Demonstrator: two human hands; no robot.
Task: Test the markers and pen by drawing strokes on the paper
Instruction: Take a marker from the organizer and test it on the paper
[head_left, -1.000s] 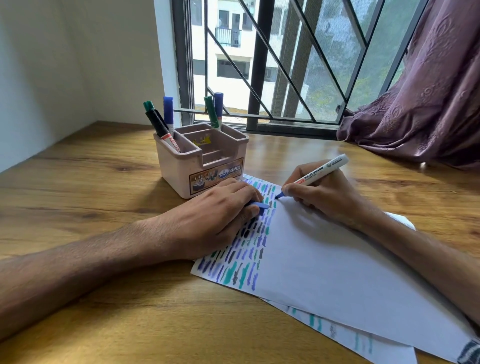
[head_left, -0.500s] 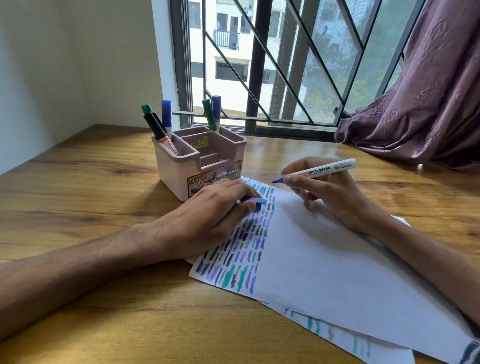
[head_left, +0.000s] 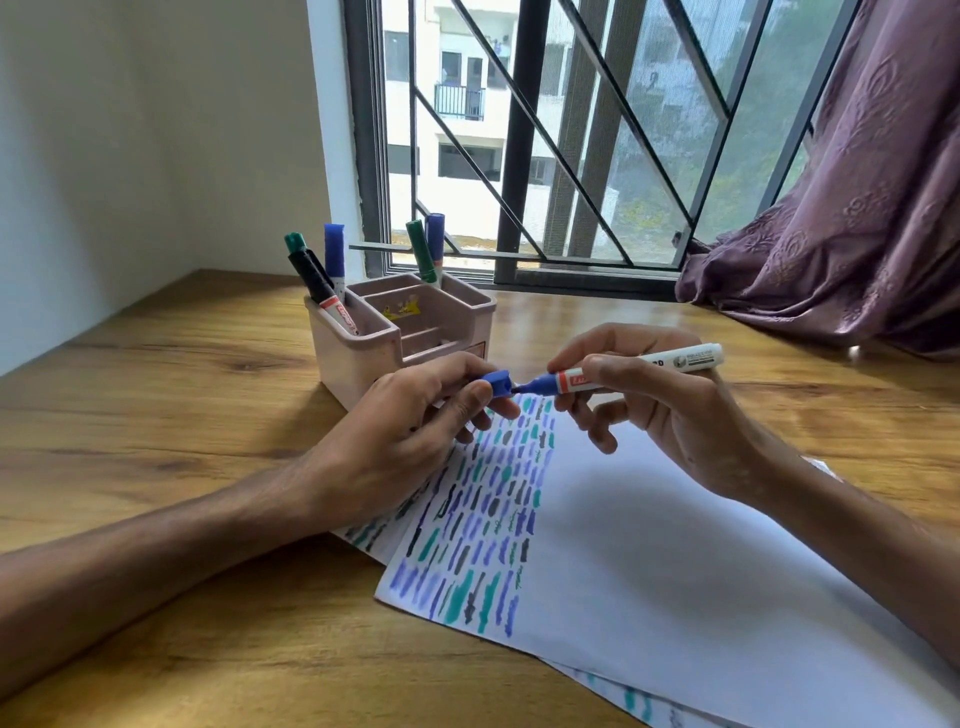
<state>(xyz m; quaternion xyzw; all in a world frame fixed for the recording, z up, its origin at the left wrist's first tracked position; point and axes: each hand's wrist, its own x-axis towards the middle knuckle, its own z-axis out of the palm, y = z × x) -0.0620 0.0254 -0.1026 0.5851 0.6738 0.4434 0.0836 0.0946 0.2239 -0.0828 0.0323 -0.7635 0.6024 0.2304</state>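
Blue-inked marker (head_left: 685, 358) is off the paper (head_left: 649, 545): one second back its nib is on the sheet at the head of the stroke rows, half a second back it is lifted and level, now it hangs level above the sheet with the nib pointing at the left hand (head_left: 410, 436). Right hand (head_left: 670, 415) pinches the barrel just behind the red band, thumb against fingertips, the other fingers loosely curled beneath. Left hand, earlier lying flat-ish on the paper with the blue cap (head_left: 497, 383) under its fingers, is now raised off the sheet and pinches that cap between thumb and forefinger, open end toward the nib. Nib sits at the cap's mouth; whether it has entered, cannot tell. Paper lies below and between both hands, its strokes (head_left: 498, 499) in blue, green and black under the left hand; a second marked sheet (head_left: 639, 696) shows beneath it. Judgement: this marker's test is done and recapping is in hand; next it likely goes to the holder (head_left: 353, 358) just beyond the left hand, where several capped markers (head_left: 334, 249) stand on the worktop (head_left: 156, 415)
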